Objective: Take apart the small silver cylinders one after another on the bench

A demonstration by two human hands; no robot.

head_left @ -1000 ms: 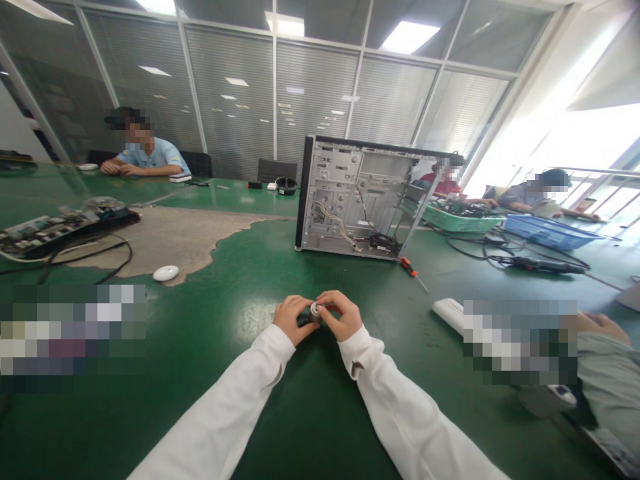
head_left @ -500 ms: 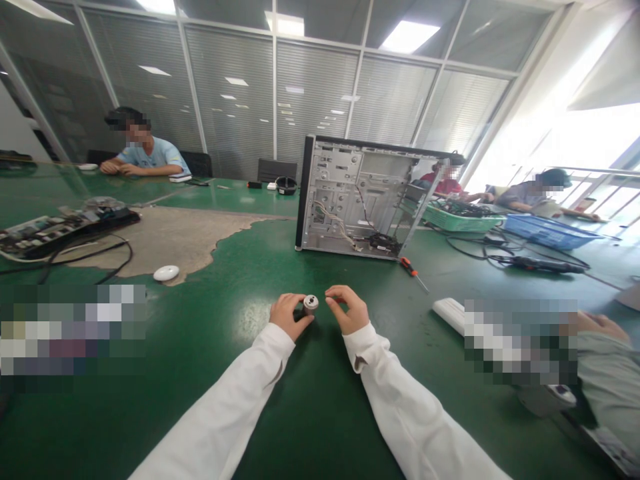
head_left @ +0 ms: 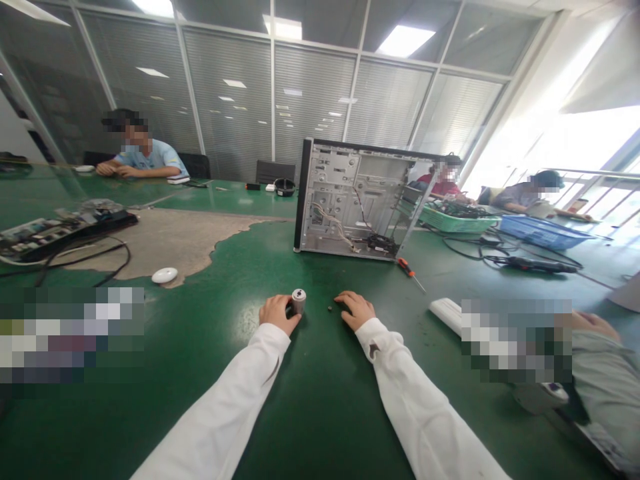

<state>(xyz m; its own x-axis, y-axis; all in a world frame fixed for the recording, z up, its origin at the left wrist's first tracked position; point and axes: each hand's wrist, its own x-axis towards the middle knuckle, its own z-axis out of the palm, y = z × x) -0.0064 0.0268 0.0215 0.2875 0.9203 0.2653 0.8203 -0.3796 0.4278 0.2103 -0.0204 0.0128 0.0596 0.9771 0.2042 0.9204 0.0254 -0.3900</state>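
Observation:
My left hand (head_left: 277, 313) is closed around a small silver-grey cylinder (head_left: 299, 303) with dark marks or holes on its pale top. The cylinder stands upright at table level, fingers and thumb on its left side. Just right of it, a tiny dark piece (head_left: 329, 309) lies on the green tabletop (head_left: 320, 400). Beside that piece rests my right hand (head_left: 356, 309), open and holding nothing, its fingers stretched to the left. Behind both hands an opened computer case (head_left: 360, 200) stands on the table, its inside facing me.
An orange-handled screwdriver (head_left: 407, 268) lies before the case. On the left are a white oval object (head_left: 165, 275) and a circuit assembly (head_left: 65, 230) with cables. Green (head_left: 460, 221) and blue baskets (head_left: 545, 231) stand at right. A co-worker's sleeve (head_left: 605, 380) is close on the right.
My right hand has opened from a pinch and moved right, and the tiny dark piece now shows on the table. My left hand has shifted slightly left with the cylinder.

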